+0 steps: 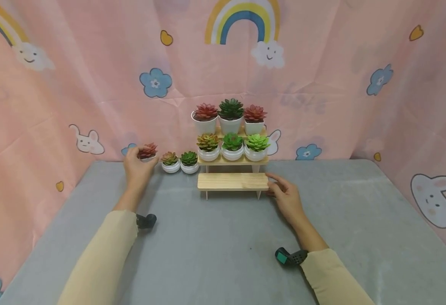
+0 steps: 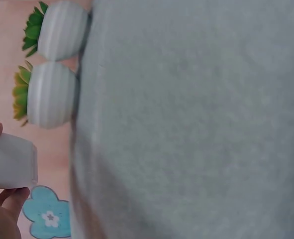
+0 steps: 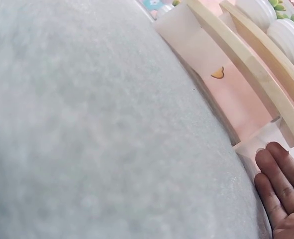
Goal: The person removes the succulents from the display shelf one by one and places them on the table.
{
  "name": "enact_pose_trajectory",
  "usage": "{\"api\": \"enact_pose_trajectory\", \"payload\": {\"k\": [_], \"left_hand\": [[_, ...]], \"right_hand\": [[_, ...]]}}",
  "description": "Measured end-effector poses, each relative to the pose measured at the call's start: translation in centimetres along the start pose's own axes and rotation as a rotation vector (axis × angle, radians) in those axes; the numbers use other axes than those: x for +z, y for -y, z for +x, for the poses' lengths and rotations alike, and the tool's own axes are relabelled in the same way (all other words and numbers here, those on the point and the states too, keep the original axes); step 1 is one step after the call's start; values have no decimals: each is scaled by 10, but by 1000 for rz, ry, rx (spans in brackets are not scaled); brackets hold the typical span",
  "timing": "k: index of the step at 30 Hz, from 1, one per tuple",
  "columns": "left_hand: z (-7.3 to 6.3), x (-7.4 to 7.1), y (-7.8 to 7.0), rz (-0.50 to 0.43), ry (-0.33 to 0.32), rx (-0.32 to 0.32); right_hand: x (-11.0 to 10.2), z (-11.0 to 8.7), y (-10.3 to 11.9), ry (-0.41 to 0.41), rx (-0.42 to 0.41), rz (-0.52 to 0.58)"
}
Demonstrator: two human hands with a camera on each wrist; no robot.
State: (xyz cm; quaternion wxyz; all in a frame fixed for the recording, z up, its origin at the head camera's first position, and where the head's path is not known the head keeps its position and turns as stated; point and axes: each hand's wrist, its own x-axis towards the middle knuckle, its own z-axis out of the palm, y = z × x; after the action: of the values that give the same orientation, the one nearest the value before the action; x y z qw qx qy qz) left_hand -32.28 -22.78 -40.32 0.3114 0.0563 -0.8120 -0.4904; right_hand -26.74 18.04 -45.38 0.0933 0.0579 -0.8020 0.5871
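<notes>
My left hand (image 1: pixel 137 169) pinches a small white square pot (image 2: pixel 10 162) with a red succulent (image 1: pixel 149 150) between thumb and fingers. In the left wrist view the pot's base is above the level of the tabletop. To its right stand two round white pots, one with an orange-green succulent (image 1: pixel 170 159) and one with a green succulent (image 1: pixel 189 158). My right hand (image 1: pixel 286 199) is at the right end of the wooden tiered stand (image 1: pixel 233 181). Its fingers (image 3: pixel 281 174) lie fairly straight against the stand's pale side panel, with fingertips at the bottom board's end.
The stand's top tier bears two red succulents and a dark green succulent (image 1: pixel 231 109); the middle tier bears three round pots, including a light green succulent (image 1: pixel 257 142). Behind the grey table (image 1: pixel 223 250) hangs a pink printed curtain (image 1: pixel 314 63).
</notes>
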Motion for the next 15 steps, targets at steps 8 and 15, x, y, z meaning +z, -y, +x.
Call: {"api": "enact_pose_trajectory", "payload": {"k": [8,15], "left_hand": [[2,5,16,11,18,-98],[1,8,25,-38,52,-157]], "right_hand": [[-1,0,0,4,5,-19],[-1,1,-1,-2,3,-6]]}}
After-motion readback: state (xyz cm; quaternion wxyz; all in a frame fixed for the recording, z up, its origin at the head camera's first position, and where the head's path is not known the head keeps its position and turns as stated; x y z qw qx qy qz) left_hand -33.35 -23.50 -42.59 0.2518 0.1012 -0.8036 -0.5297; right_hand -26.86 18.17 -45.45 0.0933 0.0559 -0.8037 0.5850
